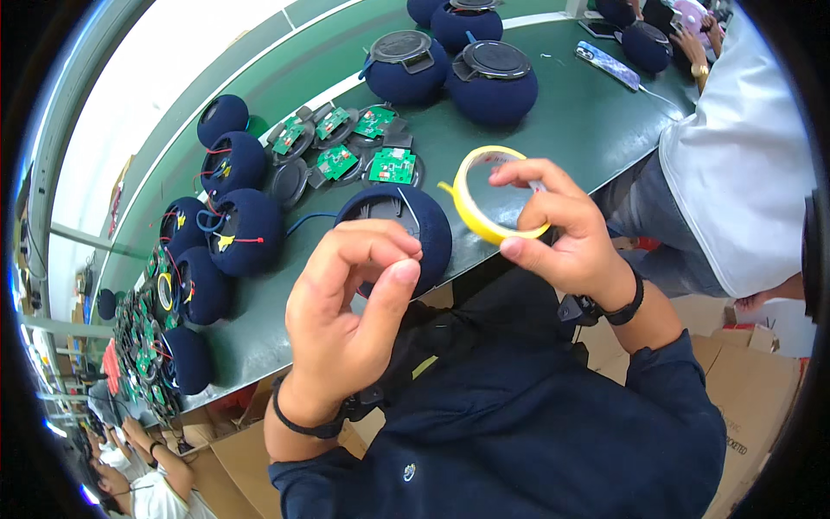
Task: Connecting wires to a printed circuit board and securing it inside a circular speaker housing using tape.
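In my right hand [566, 229] is a roll of yellow tape [469, 210], gripped at its right side with fingers curled through the ring. A short loose end of tape sticks out from the roll's left side. My left hand [341, 298] is raised with thumb and fingertips pinched together; whatever they hold, if anything, is too small to make out. Behind that hand, at the table's near edge, sits a round navy fabric-covered speaker shell [437, 233], its open side up and partly hidden by my fingers. A blue cable [304, 220] runs leftward from it.
On the green table [553, 130] are several navy speaker shells [246, 229], round black bases with green circuit boards [392, 164], and capped speakers [493, 91]. A heap of boards [138, 346] lies left. A phone [608, 67] and a person in white [735, 156] are right.
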Demonstrator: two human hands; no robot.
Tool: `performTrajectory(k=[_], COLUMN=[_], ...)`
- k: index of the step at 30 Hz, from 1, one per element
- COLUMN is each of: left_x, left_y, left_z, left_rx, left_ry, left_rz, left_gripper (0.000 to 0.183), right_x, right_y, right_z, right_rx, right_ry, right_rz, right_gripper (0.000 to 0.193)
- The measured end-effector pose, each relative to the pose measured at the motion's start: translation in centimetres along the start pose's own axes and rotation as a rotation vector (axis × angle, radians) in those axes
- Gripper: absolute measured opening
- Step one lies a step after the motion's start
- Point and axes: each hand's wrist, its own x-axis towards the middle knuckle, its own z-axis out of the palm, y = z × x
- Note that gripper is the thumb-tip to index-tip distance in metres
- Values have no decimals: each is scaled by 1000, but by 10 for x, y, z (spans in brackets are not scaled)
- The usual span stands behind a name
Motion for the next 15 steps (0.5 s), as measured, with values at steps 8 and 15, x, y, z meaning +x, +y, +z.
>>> performTrajectory(k=[8, 15], left_x=[16, 14], left_y=[5, -3], left_z=[11, 15], left_rx=[310, 296], left_ry=[-84, -111], left_rz=[-25, 100], left_gripper=[46, 15], right_x=[5, 2], right_y=[-3, -10], right_z=[-9, -5], right_rx=[107, 145], right_ry=[-134, -154], right_rz=[-118, -28], right_gripper=[34, 43])
